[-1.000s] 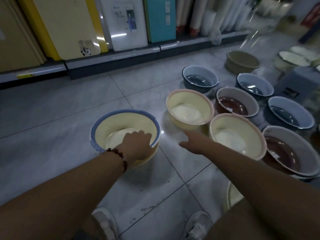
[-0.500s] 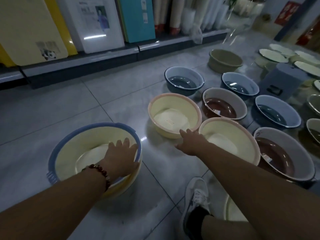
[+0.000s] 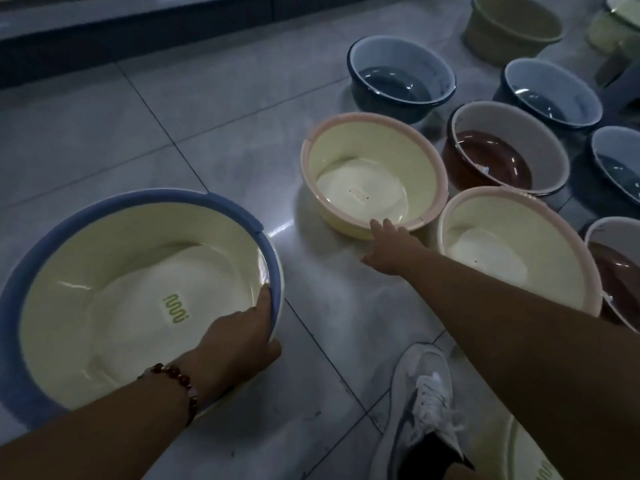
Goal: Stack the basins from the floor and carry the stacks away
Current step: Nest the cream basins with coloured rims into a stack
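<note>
A large cream basin with a blue rim [image 3: 104, 258] sits at the lower left of the floor. My left hand [image 3: 239, 344] grips its near right rim, fingers inside and thumb outside. A smaller cream basin with a pink rim [image 3: 374, 157] stands in the middle. My right hand [image 3: 391, 244] reaches its near rim and the fingertips touch the edge. A second pink-rimmed cream basin [image 3: 554, 230] stands just right of that hand.
Two blue basins [image 3: 401, 60] [image 3: 554, 88], two brown-bottomed basins [image 3: 540, 140] [image 3: 620, 244], another blue one [image 3: 620, 157] and an olive basin [image 3: 512, 26] crowd the right side. My white shoe [image 3: 419, 403] stands below. A dark shelf base [image 3: 138, 32] runs along the top.
My head has come lower and closer. My left hand shifted from lying over the blue-rimmed basin's rim to gripping it. My right hand moved forward onto the pink-rimmed basin's edge.
</note>
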